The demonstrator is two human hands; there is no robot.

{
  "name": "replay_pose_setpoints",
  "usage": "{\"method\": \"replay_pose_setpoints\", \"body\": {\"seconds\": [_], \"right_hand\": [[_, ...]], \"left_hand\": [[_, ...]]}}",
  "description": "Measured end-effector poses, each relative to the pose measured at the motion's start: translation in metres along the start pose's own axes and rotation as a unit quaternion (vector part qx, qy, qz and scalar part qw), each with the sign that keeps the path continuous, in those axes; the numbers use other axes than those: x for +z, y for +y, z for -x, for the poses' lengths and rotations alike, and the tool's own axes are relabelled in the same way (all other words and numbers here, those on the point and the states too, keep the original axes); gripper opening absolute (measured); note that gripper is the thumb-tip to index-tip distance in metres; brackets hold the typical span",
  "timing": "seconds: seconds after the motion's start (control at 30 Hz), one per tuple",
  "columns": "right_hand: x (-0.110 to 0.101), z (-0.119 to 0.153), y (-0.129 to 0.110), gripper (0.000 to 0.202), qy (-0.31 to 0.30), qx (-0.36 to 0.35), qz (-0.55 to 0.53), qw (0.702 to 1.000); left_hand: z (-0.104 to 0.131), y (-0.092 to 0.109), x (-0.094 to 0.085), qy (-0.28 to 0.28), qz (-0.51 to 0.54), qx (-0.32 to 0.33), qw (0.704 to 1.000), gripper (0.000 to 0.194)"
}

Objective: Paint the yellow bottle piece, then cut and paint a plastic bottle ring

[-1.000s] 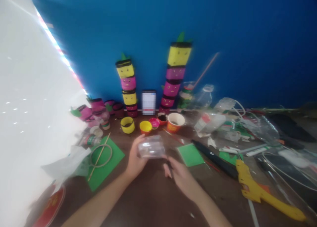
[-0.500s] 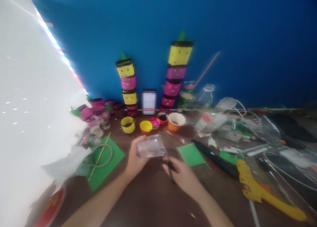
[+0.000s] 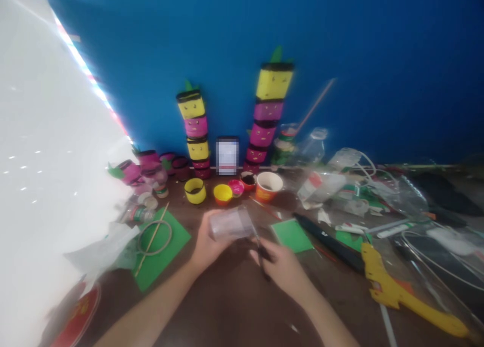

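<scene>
Clear plastic piece: a see-through tube-like bit (image 3: 229, 224), held up over the front-middle of the worktop (image 3: 212, 311), lying roughly sideways, kinda blurry
Left hand: the left hand (image 3: 207, 240) is curled round the left end of that piece, thumb up along the top edge, so it's pinching the plastic
Right hand: the right hand (image 3: 279, 262) is closed round the dark handles of some scissors (image 3: 260, 253)
Blades: pointing up at the right end of the plastic, too smeary to tell if they're actually biting into it
Little cups: just beyond the hands there's a yellow ring (image 3: 195, 191), a yellow cup (image 3: 223, 193), a pink cup (image 3: 236, 187) and a white-and-red paper cup (image 3: 266, 192)
Green bits: a green square (image 3: 293, 237) right of the hands, and a bigger green sheet (image 3: 174, 233) on the left with a hoop (image 3: 171, 232) and a thin stick (image 3: 151, 241) on it
Glue gun: yellow glue gun (image 3: 397, 291), far right, near the front
Stacks: two yellow-and-magenta towers with little faces, the shorter tower (image 3: 196, 127) left and the taller tower (image 3: 264, 133) right, up against the blue wall (image 3: 151, 34)
</scene>
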State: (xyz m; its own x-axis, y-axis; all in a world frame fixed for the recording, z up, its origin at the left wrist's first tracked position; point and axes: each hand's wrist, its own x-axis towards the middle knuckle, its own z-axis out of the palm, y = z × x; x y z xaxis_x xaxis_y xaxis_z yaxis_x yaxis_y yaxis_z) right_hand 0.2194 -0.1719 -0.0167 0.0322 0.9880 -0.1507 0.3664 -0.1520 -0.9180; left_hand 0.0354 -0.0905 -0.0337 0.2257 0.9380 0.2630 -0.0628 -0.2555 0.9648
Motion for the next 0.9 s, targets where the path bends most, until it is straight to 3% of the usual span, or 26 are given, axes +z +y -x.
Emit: {"method": "replay_pose_setpoints", "body": {"seconds": [0.27, 0.67, 0.9], "right_hand": [[-0.005, 0.004, -0.015, 0.035, -0.002, -0.015, -0.021, 1.000], [-0.003, 0.003, -0.011, 0.038, 0.049, -0.030, 0.059, 0.997], [-0.012, -0.003, -0.009, 0.044, 0.196, -0.008, 0.050, 0.979]], "left_hand": [[0.001, 0.000, 0.000, -0.025, 0.007, -0.036, 0.999, 0.067], [-0.001, 0.004, -0.001, -0.037, 0.019, -0.064, 0.997, 0.069], [-0.001, 0.000, 0.000, -0.052, 0.120, -0.121, 0.984, 0.074]]}}
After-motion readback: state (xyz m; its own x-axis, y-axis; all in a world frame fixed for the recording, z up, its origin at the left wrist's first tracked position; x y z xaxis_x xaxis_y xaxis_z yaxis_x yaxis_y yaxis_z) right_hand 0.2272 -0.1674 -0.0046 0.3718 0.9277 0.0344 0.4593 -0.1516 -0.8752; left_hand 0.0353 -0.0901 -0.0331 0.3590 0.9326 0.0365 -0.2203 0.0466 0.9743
